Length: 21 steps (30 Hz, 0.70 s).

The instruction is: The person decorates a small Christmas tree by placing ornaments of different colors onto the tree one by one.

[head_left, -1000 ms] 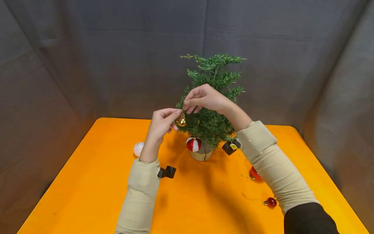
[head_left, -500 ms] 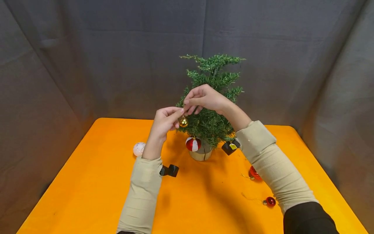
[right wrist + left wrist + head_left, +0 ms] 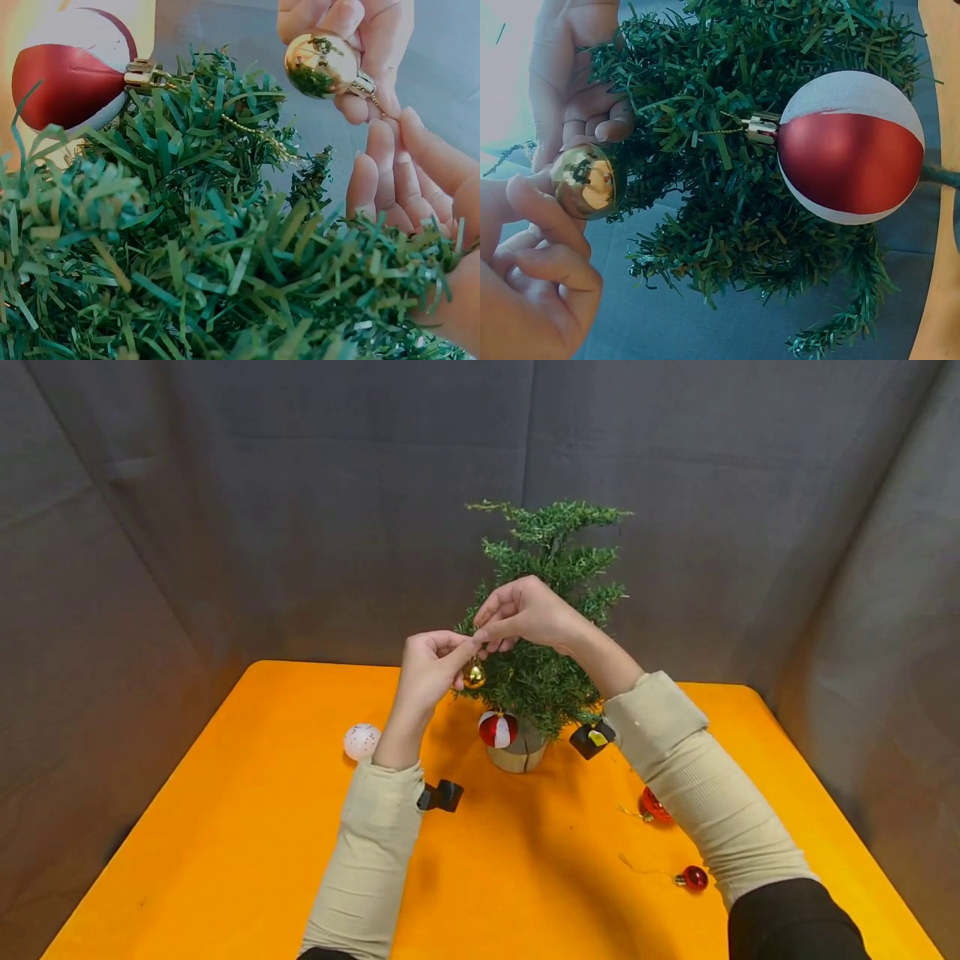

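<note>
A small shiny gold bauble (image 3: 474, 675) hangs from a short gold cord (image 3: 379, 105) at the left side of a small artificial Christmas tree (image 3: 543, 681). My left hand (image 3: 430, 675) pinches this cord between thumb and fingertips, just above the bauble. The thumb and forefinger of my right hand (image 3: 534, 612) meet the left fingertips there and pinch the cord too. In the right wrist view, the other right fingers lie loosely behind the foliage. Lower on the tree, a red and white bauble (image 3: 847, 161) hangs by its own gold cord from a branch.
The tree's pot (image 3: 517, 758) stands on an orange table (image 3: 247, 827). A white speckled ball (image 3: 362, 742) lies beyond my left wrist. Two red baubles, a larger one (image 3: 656, 806) and a smaller one (image 3: 695, 878), lie beside my right forearm. Grey cloth (image 3: 337, 527) surrounds the table.
My left hand has shifted slightly right and up with the gold bauble. The right thumb has come down to the left fingertips, closing the gap between the hands.
</note>
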Available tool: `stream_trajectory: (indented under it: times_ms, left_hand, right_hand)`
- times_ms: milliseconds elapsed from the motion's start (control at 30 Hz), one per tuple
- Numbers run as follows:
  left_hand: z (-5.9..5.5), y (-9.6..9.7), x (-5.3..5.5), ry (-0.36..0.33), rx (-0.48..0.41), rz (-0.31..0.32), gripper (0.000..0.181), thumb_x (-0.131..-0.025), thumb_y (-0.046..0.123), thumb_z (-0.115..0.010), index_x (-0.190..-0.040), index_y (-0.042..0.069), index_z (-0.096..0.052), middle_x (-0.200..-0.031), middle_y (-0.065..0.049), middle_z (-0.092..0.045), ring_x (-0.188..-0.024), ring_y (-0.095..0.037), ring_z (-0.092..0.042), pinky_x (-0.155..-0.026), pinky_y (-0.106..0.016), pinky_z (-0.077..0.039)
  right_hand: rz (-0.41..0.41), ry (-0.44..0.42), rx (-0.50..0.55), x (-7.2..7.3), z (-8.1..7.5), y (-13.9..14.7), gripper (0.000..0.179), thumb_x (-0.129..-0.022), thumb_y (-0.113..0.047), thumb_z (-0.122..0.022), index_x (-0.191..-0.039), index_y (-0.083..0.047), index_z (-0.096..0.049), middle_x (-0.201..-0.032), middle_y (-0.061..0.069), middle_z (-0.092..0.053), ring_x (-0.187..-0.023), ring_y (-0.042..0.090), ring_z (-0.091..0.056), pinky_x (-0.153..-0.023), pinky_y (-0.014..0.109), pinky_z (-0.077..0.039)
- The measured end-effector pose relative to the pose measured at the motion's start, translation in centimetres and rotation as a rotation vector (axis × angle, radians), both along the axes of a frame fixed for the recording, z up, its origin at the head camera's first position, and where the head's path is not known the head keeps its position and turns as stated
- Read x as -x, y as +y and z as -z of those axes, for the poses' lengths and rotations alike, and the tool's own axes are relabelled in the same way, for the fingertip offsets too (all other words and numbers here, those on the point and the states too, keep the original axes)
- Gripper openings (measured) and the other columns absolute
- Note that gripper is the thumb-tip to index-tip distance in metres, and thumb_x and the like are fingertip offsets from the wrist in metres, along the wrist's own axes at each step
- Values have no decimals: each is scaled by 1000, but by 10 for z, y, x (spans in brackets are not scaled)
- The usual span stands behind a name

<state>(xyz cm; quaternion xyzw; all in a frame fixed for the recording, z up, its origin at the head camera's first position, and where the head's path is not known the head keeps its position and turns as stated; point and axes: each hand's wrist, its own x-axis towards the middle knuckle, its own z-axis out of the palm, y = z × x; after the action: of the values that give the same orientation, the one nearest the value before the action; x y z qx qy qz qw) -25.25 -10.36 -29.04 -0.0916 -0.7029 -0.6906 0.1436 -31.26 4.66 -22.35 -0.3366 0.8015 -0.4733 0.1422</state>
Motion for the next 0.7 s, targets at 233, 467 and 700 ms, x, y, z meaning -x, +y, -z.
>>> stream_trajectory:
  times_ms: [233, 467, 700]
  left_hand:
    - [1, -2, 2, -7, -32, -4, 21, -86, 9, -59, -88, -11, -65, -66, -4, -61, -35, -14, -42, -41, -20, -41]
    - [0, 1, 7, -23, -4, -69, 19, -86, 11, -60, -87, -8, -66, -66, -5, -60, -36, -16, -43, -40, -20, -40]
    - [3, 5, 11, -12, 114, -137, 18, -86, 14, -60, -86, -3, -67, -64, -7, -61, -43, -32, -49, -39, -23, -40]
  right_hand:
    - [45, 6, -13, 2, 0, 1, 13, -81, 3, -62, -91, 11, -60, -73, 12, -65, -67, 30, -62, -64, 37, -51]
    - [41, 95, -21, 2, 0, 3, 13, -81, 3, -61, -90, 11, -57, -74, 12, -63, -61, 24, -60, -59, 32, -51]
    - [60, 299, -143, -1, 1, 2, 2, -82, 1, -60, -83, 2, -58, -72, 15, -63, -62, 32, -60, -57, 33, -50]
